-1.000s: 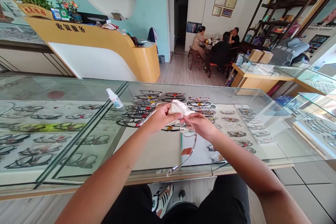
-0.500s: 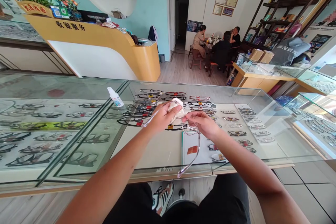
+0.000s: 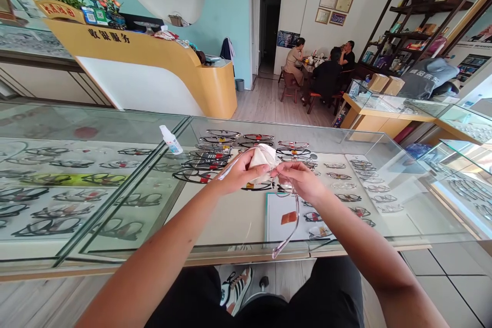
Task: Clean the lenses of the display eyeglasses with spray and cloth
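My left hand (image 3: 240,173) is closed around a crumpled white cloth (image 3: 263,156), with the thumb pressed over it. Part of the cloth wraps a lens of a pair of clear-framed eyeglasses (image 3: 295,225). My right hand (image 3: 299,179) pinches the frame near its middle, close to the cloth. One transparent temple hangs down toward the counter's front edge, and the far side of the frame is hidden by the cloth and fingers. Both hands are above the glass display counter (image 3: 219,215). To the left, a small white bottle (image 3: 171,141) is on the glass.
Rows of eyeglass frames (image 3: 200,163) lie inside the counter, under the glass. A white sheet with an orange patch (image 3: 289,218) is below my right hand. A yellow cash desk (image 3: 154,56) stands beyond. Several people (image 3: 326,74) sit at a table at the back.
The cloth has turned and bunched up higher between my hands, covering more of the lens. The hanging temple has swung slightly right. Both hands keep their hold.
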Motion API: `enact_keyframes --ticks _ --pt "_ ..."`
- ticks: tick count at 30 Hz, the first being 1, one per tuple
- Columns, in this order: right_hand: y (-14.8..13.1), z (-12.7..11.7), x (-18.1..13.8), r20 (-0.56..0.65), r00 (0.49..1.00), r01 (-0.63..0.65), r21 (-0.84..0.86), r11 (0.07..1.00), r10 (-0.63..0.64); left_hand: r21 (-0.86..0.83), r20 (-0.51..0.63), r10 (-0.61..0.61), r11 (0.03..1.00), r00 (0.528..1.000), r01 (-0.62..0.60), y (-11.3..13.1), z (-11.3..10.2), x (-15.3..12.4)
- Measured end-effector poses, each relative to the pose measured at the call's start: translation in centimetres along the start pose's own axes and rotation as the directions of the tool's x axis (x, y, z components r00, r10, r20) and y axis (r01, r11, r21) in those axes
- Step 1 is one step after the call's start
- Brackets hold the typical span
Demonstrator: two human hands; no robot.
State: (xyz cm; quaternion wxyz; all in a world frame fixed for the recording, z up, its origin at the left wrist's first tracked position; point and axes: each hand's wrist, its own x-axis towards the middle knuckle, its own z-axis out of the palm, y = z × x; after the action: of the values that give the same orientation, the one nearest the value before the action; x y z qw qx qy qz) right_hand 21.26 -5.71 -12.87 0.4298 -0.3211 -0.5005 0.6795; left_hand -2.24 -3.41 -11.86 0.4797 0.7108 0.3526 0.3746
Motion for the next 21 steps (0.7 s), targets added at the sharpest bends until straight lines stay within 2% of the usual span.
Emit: enact_keyframes --ticks 2,4,8,13,18,21 --pt "0.5 0.1 0.0 0.026 1.0 -0.017 0.005 1.0 0.017 -0.045 0.035 -0.048 0.998 0.998 0.05 0.3 0.3 -0.1" --pt "0.9 0.3 0.0 0.042 0.998 -0.035 -0.001 0.999 0.035 -0.02 0.017 -0.06 0.998 0.998 0.06 0.4 0.5 -0.2" --pt "1.0 0.6 -0.2 0.031 0.999 -0.022 -0.013 1.0 0.022 0.099 -0.12 0.039 0.995 0.992 -0.027 0.3 1.3 -0.3" --pt "0.0 0.9 -0.4 0.01 1.0 -0.005 0.007 1.0 0.005 0.243 -0.277 0.135 0.968 0.951 -0.067 0.2 2.1 -0.3" --pt "-1.1 0.4 -0.5 -0.037 0.998 0.046 0.055 0.997 -0.044 0.106 -0.398 0.096 0.993 0.912 -0.058 0.5 1.0 0.0" --pt "-2.0 -0.6 -0.4 -0.108 0.99 0.107 0.109 0.988 -0.096 -0.025 -0.483 0.049 0.997 0.874 -0.069 0.3 0.1 0.4"
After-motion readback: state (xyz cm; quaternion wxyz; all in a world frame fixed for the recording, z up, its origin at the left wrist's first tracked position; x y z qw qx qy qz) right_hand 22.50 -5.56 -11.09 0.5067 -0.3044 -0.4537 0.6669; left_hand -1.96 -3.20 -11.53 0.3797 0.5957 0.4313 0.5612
